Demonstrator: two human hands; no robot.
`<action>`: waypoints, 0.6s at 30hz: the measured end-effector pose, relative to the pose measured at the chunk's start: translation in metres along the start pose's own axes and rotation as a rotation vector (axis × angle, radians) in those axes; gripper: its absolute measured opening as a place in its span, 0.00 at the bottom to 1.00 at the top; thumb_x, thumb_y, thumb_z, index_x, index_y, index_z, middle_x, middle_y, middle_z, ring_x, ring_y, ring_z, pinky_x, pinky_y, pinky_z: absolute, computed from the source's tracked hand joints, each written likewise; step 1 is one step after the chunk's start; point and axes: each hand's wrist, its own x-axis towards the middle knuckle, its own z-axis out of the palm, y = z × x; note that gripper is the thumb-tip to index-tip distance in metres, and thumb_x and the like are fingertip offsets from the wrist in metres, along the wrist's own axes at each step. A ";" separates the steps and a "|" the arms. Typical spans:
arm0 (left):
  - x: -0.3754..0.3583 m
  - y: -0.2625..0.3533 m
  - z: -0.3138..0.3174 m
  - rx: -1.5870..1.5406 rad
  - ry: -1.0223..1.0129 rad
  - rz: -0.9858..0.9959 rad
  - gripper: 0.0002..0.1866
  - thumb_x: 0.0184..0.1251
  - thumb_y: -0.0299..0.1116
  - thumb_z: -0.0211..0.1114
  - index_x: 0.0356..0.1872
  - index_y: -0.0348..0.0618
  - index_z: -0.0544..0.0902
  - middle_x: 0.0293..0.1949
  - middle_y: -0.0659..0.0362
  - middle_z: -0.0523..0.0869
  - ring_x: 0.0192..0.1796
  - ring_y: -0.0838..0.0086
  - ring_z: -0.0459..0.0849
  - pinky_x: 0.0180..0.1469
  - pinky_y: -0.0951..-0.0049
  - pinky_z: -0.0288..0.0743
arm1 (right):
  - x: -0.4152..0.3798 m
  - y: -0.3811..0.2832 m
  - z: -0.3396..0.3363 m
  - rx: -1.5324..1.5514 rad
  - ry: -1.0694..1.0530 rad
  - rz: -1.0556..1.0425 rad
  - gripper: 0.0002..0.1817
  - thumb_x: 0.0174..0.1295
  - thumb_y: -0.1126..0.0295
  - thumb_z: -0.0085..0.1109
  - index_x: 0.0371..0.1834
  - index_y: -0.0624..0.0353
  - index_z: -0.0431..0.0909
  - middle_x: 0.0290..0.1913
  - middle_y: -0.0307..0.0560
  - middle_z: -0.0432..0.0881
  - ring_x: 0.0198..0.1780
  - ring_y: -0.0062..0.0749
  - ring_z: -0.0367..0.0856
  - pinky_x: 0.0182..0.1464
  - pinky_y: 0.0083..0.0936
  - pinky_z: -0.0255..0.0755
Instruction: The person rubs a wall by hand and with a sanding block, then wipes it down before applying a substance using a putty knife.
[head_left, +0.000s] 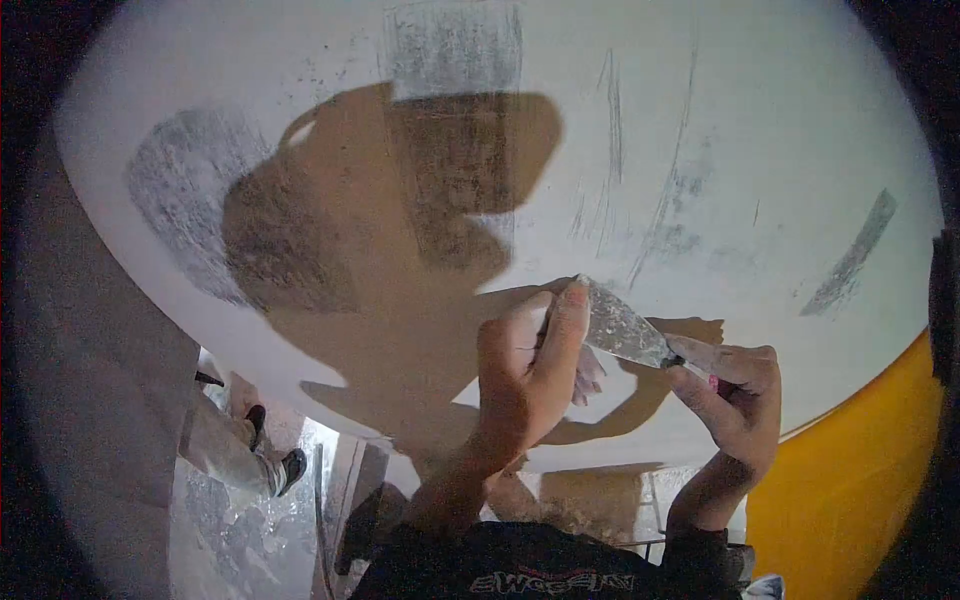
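Observation:
A putty knife [628,328] with a speckled, smeared metal blade spans the space between my two hands, in front of a white wall [800,130]. My left hand [528,355] is closed at the blade's wide end, its thumb lying along the corner of the edge. Some of its fingers show below the blade. My right hand [740,400] pinches the narrow end, where the blade meets a dark neck. A small pink bit shows between its fingers; the rest of the handle is hidden in the palm.
Dark grey rubbed patches [190,200] and thin scratch lines mark the wall, with a large shadow across it. A yellow surface [850,460] borders it at lower right. At lower left, a person's legs and shoes [290,470] stand on a stained floor [220,540].

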 end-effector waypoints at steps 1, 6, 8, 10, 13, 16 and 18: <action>0.000 0.001 -0.003 0.020 0.019 -0.004 0.18 0.72 0.37 0.52 0.23 0.36 0.75 0.12 0.63 0.75 0.15 0.84 0.74 0.16 0.79 0.66 | 0.002 -0.002 0.002 -0.018 -0.013 -0.023 0.16 0.48 0.71 0.69 0.42 0.62 0.83 0.12 0.39 0.70 0.15 0.12 0.59 0.18 0.17 0.49; 0.001 0.006 -0.019 0.046 0.054 -0.037 0.18 0.71 0.37 0.53 0.23 0.36 0.76 0.12 0.63 0.75 0.15 0.84 0.74 0.16 0.79 0.66 | 0.008 -0.014 0.017 -0.044 -0.042 -0.042 0.16 0.49 0.71 0.68 0.42 0.62 0.83 0.12 0.38 0.70 0.15 0.12 0.59 0.18 0.16 0.49; -0.003 0.000 0.010 0.063 0.039 -0.043 0.18 0.71 0.38 0.53 0.23 0.36 0.76 0.13 0.62 0.75 0.15 0.84 0.74 0.16 0.80 0.66 | 0.002 0.005 -0.008 0.008 -0.039 -0.041 0.15 0.49 0.72 0.68 0.42 0.63 0.83 0.13 0.39 0.71 0.15 0.12 0.60 0.18 0.16 0.50; -0.004 0.003 0.014 0.048 0.078 0.011 0.18 0.71 0.37 0.53 0.23 0.36 0.75 0.13 0.63 0.74 0.15 0.84 0.74 0.17 0.79 0.67 | 0.001 0.004 -0.008 0.033 -0.028 -0.055 0.15 0.49 0.72 0.68 0.42 0.63 0.83 0.13 0.39 0.72 0.15 0.13 0.60 0.18 0.16 0.50; -0.007 0.014 0.002 0.102 0.104 0.009 0.18 0.71 0.37 0.52 0.22 0.35 0.75 0.13 0.62 0.75 0.15 0.84 0.74 0.17 0.79 0.66 | 0.001 -0.006 -0.001 0.039 -0.035 -0.092 0.14 0.50 0.73 0.67 0.42 0.62 0.83 0.14 0.39 0.73 0.15 0.13 0.61 0.18 0.16 0.51; -0.001 0.014 -0.021 0.130 0.087 0.026 0.18 0.70 0.37 0.51 0.22 0.35 0.75 0.13 0.62 0.75 0.14 0.83 0.74 0.17 0.79 0.66 | 0.007 -0.019 0.014 0.020 -0.060 -0.075 0.14 0.50 0.72 0.67 0.42 0.62 0.83 0.14 0.39 0.73 0.15 0.14 0.61 0.18 0.16 0.52; 0.001 0.019 -0.034 0.130 0.080 0.015 0.18 0.70 0.38 0.51 0.22 0.36 0.75 0.12 0.61 0.75 0.14 0.83 0.74 0.17 0.79 0.66 | 0.011 -0.025 0.025 0.019 -0.074 -0.037 0.14 0.50 0.72 0.67 0.41 0.62 0.83 0.14 0.40 0.73 0.15 0.14 0.61 0.18 0.16 0.52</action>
